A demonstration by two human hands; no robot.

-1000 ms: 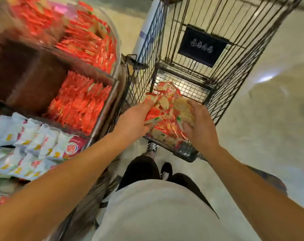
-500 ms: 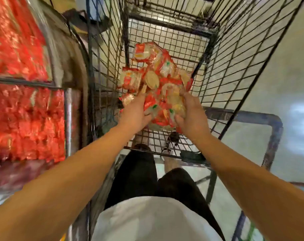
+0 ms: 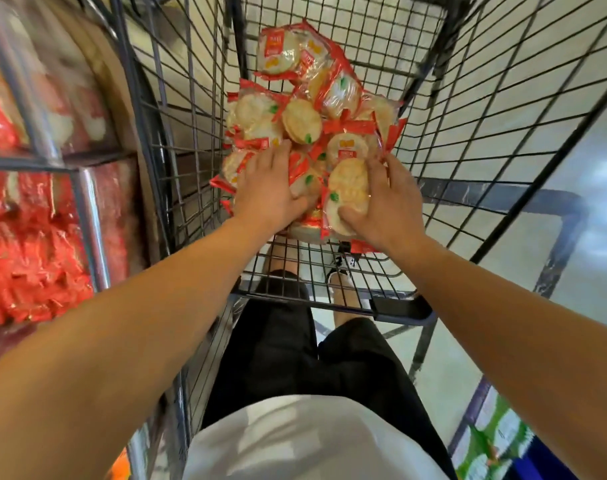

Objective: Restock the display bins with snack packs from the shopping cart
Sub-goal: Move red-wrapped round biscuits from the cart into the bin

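Along the left of the frame the display bins are sitting blurred. At centre, the shopping cart is holding the heap of snack packs. The left hand is pressing fingers over the heap; the right hand is pinching one pack. The slick wrappers are probably going to slip from a loose armful.

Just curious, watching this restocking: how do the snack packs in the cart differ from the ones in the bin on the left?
The cart packs are see-through with red edges, showing pale round crackers; the bin packs look solid red. The cart packs form a small heap under both hands; the bin packs fill their compartment untouched. The cart packs appear sharp, the bin packs blurred. Both are small wrapped snacks.
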